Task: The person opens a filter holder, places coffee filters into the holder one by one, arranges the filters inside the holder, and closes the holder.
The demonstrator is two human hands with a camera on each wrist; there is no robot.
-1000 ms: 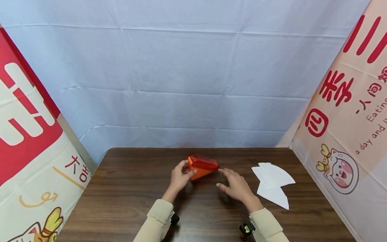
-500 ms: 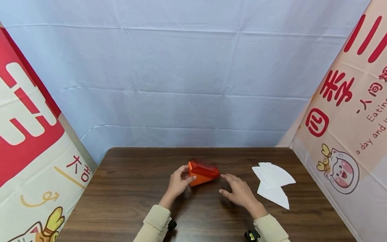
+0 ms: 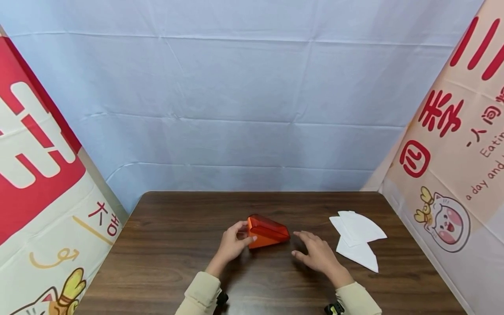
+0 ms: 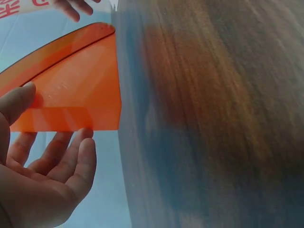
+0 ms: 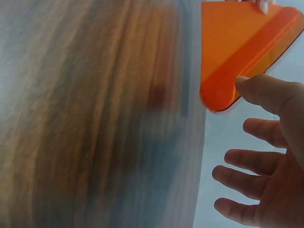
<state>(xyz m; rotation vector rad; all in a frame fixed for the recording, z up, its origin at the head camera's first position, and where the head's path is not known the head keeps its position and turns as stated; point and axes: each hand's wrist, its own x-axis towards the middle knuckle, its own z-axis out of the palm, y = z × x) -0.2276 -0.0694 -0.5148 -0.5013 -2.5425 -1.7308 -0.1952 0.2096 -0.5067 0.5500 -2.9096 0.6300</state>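
An orange see-through plastic filter-paper holder (image 3: 269,232), wedge-shaped with a rounded narrow end, stands near the middle of the table. My left hand (image 3: 231,246) grips its wide left end, the thumb on the front face and the fingers behind. In the left wrist view those fingers (image 4: 83,156) curl along the end edge. Just off the narrow end, my right hand (image 3: 318,254) is spread with nothing in it; its thumb (image 5: 266,92) overlaps the holder's tip in the right wrist view. White fan-shaped filter papers (image 3: 360,229) lie overlapped to the right.
The dark wood-grain table (image 3: 177,227) has its back edge against a pale cloth (image 3: 236,109). Printed cloths rise at the left (image 3: 43,183) and right (image 3: 453,175) sides.
The holder has come toward me and slightly right in my left hand, turning a little. My right hand has shifted toward me and right, opening a small gap from its tip. The papers stay put.
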